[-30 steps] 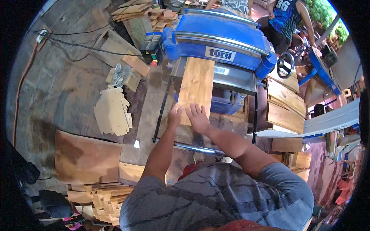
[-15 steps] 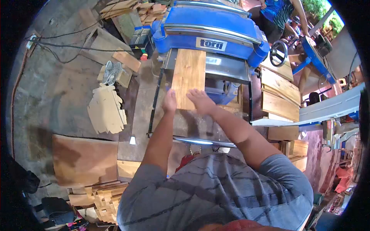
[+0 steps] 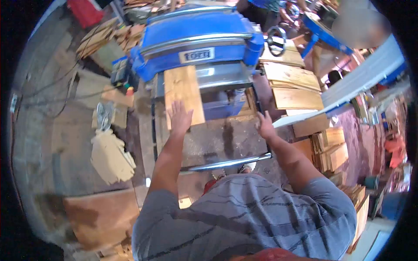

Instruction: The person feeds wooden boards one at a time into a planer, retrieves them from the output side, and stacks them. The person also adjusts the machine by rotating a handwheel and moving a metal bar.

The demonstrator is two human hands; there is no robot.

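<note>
A wooden board lies with its far end in the mouth of a blue thickness planer marked "torq". Its near end extends toward me over the machine's front frame. My left hand rests flat on top of this near end, fingers spread. Off to the right, my right hand is in the air near the frame's right rail, apart from the board. Its fingers are partly stretched out and nothing shows in them.
Stacked boards lie right of the planer, by its handwheel. Left on the floor are a toolbox, a cardboard piece and a brown sheet. Another person is at the back right, near a blue table.
My right hand has left the board and moved right. My left hand has gone from the board's left edge onto its top. The view has turned to the right.
</note>
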